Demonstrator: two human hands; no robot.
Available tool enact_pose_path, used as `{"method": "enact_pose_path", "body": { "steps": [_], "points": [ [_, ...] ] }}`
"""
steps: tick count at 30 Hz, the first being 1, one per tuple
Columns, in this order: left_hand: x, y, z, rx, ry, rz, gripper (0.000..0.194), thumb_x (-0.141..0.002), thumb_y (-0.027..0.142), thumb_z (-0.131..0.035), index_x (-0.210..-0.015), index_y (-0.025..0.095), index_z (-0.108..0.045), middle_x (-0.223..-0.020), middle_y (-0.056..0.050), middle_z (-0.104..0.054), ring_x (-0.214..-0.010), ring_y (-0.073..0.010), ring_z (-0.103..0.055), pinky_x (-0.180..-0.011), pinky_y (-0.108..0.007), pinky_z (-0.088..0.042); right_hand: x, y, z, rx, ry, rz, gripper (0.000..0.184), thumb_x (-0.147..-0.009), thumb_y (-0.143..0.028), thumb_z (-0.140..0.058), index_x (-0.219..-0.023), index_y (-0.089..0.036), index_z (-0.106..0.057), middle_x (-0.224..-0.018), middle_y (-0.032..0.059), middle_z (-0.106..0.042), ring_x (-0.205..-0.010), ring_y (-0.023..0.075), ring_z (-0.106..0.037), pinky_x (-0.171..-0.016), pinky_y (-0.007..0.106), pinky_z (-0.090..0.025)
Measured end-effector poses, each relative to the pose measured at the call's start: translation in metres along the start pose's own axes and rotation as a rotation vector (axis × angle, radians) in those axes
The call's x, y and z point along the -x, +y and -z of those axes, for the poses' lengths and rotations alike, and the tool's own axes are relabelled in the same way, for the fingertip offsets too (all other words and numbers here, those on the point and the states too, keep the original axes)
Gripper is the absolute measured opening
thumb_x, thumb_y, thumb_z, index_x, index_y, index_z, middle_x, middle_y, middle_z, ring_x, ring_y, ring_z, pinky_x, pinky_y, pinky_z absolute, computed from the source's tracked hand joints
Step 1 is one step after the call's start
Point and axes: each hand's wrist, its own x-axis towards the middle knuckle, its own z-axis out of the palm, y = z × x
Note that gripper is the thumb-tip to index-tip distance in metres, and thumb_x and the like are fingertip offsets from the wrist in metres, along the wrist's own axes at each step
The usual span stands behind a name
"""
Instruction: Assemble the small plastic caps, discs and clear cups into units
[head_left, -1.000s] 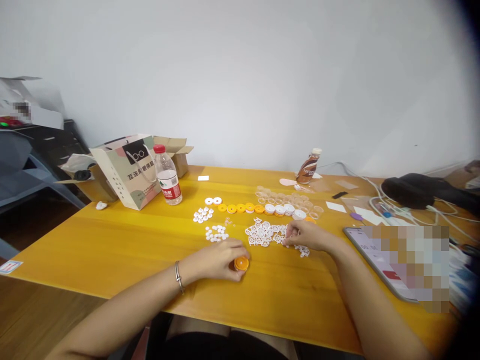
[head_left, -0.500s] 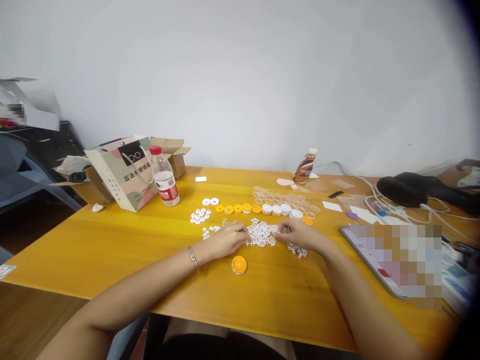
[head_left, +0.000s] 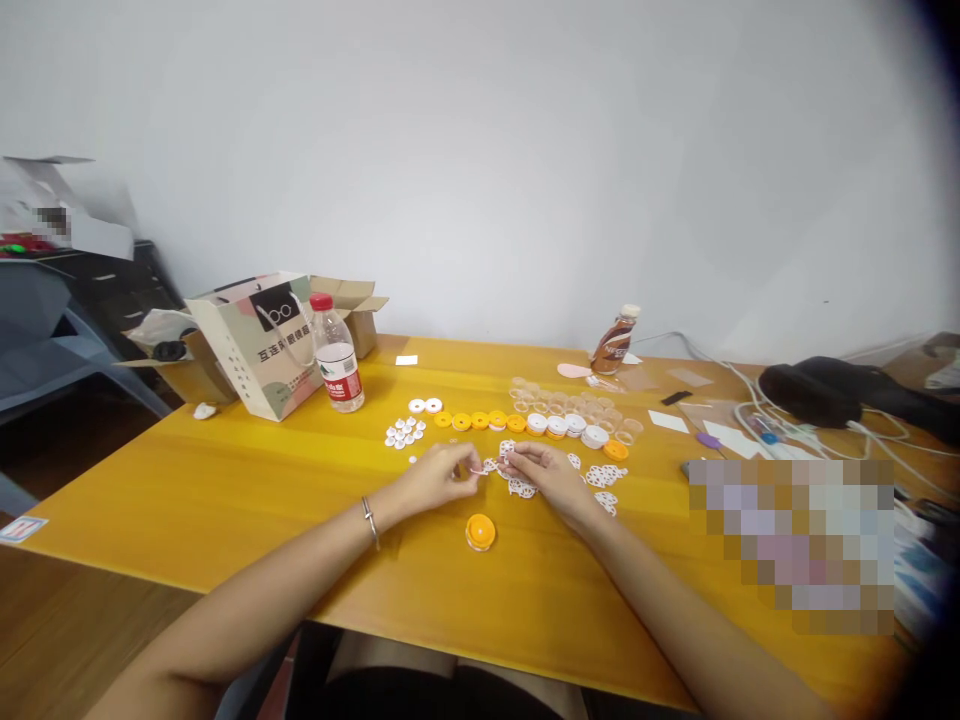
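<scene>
My left hand (head_left: 442,478) has thumb and fingers pinched on a small white openwork plastic piece (head_left: 489,466). A second white openwork piece (head_left: 507,446) is between the fingertips of my right hand (head_left: 553,480), which hovers at the pile of like pieces (head_left: 523,489). More of these pieces (head_left: 606,475) lie to the right of that hand, partly spread out. In front of both hands, nearer to me, sits a round orange and white cup-like part (head_left: 481,532). My right hand hides some of the pile.
Behind the hands runs a row of orange and white discs (head_left: 497,421), with clear rings (head_left: 559,402) beyond. Small white caps (head_left: 405,432) lie left. A water bottle (head_left: 339,360), paper bag (head_left: 266,350), coffee bottle (head_left: 614,342) and cables (head_left: 750,400) surround the work area.
My right hand has moved left, closer to my left hand, and both now pinch white pieces. The pile has been spread, with more pieces lying to the right. The view has shifted slightly.
</scene>
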Motion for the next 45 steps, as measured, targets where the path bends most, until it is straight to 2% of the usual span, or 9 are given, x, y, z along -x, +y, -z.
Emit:
{"method": "enact_pose_path", "body": {
  "steps": [3, 7, 11, 18, 23, 28, 38, 42, 45],
  "points": [
    [-0.002, -0.005, -0.001, 0.120, 0.056, 0.083, 0.008, -0.076, 0.021, -0.049, -0.080, 0.014, -0.051, -0.069, 0.001, -0.056, -0.061, -0.0081, -0.050, -0.055, -0.017, -0.039, 0.001, 0.004, -0.003, 0.037, -0.005, 0.000, 0.027, -0.059, -0.039, -0.069, -0.075, -0.017, -0.064, -0.076, 0.0016, -0.067, -0.071, 0.0138, -0.061, -0.079, 0.030, -0.046],
    [-0.006, -0.003, -0.002, 0.179, 0.113, 0.030, 0.016, -0.082, 0.024, -0.043, -0.087, 0.013, -0.055, -0.078, -0.002, -0.059, -0.070, -0.0099, -0.053, -0.064, -0.020, -0.042, 0.002, 0.006, -0.006, 0.071, -0.031, -0.013, 0.027, -0.062, -0.040, -0.066, -0.076, -0.017, -0.066, -0.080, 0.0035, -0.067, -0.073, 0.0156, -0.061, -0.080, 0.032, -0.045],
    [-0.007, 0.002, 0.001, 0.137, 0.121, -0.032, 0.018, -0.084, 0.026, -0.044, -0.086, 0.014, -0.057, -0.086, -0.004, -0.060, -0.081, -0.0123, -0.053, -0.076, -0.024, -0.041, 0.004, 0.007, -0.010, 0.068, -0.078, -0.026, 0.025, -0.062, -0.041, -0.065, -0.073, -0.019, -0.068, -0.079, 0.0030, -0.067, -0.076, 0.0165, -0.061, -0.081, 0.033, -0.045],
    [-0.004, 0.004, 0.006, 0.064, 0.073, -0.052, 0.021, -0.085, 0.024, -0.043, -0.096, 0.017, -0.059, -0.091, -0.005, -0.062, -0.084, -0.0132, -0.055, -0.078, -0.025, -0.042, 0.006, 0.004, -0.012, 0.132, -0.070, -0.058, 0.031, -0.061, -0.044, -0.065, -0.079, -0.018, -0.067, -0.076, 0.0028, -0.066, -0.073, 0.0165, -0.061, -0.074, 0.031, -0.045],
    [-0.004, 0.006, 0.004, 0.052, 0.035, -0.086, 0.018, -0.084, 0.018, -0.043, -0.096, 0.016, -0.056, -0.093, -0.004, -0.062, -0.085, -0.0122, -0.055, -0.079, -0.024, -0.042, 0.008, 0.003, -0.012, 0.134, -0.145, -0.056, 0.028, -0.064, -0.042, -0.063, -0.078, -0.018, -0.068, -0.074, 0.0017, -0.065, -0.069, 0.0133, -0.060, -0.073, 0.028, -0.044],
    [-0.003, 0.006, 0.004, 0.041, 0.060, -0.096, 0.017, -0.084, 0.017, -0.043, -0.092, 0.016, -0.058, -0.086, -0.004, -0.060, -0.082, -0.0125, -0.054, -0.077, -0.024, -0.042, 0.011, 0.001, -0.014, 0.163, -0.154, -0.050, 0.028, -0.066, -0.043, -0.061, -0.075, -0.017, -0.067, -0.070, 0.0011, -0.063, -0.068, 0.0133, -0.059, -0.071, 0.027, -0.043],
    [-0.004, 0.005, 0.003, 0.003, 0.104, -0.154, 0.025, -0.084, 0.015, -0.040, -0.099, 0.020, -0.061, -0.086, -0.005, -0.054, -0.082, -0.0131, -0.052, -0.074, -0.025, -0.043, 0.011, 0.000, -0.014, 0.207, -0.181, -0.008, 0.032, -0.064, -0.045, -0.063, -0.077, -0.016, -0.066, -0.069, 0.0020, -0.063, -0.066, 0.0131, -0.057, -0.063, 0.025, -0.042],
    [-0.004, 0.004, 0.002, 0.003, 0.163, -0.111, 0.022, -0.083, 0.017, -0.045, -0.098, 0.019, -0.061, -0.088, -0.005, -0.055, -0.084, -0.0136, -0.052, -0.077, -0.026, -0.043, 0.012, 0.000, -0.014, 0.196, -0.170, -0.006, 0.030, -0.063, -0.044, -0.064, -0.076, -0.017, -0.066, -0.071, 0.0025, -0.064, -0.066, 0.0132, -0.057, -0.065, 0.026, -0.043],
    [-0.004, 0.003, 0.001, 0.030, 0.161, -0.067, 0.020, -0.083, 0.020, -0.046, -0.095, 0.017, -0.061, -0.089, -0.005, -0.059, -0.083, -0.0134, -0.054, -0.079, -0.027, -0.043, 0.012, -0.001, -0.014, 0.185, -0.178, 0.004, 0.029, -0.064, -0.043, -0.064, -0.077, -0.017, -0.067, -0.072, 0.0023, -0.064, -0.067, 0.0131, -0.057, -0.068, 0.027, -0.043]
  ]
}}
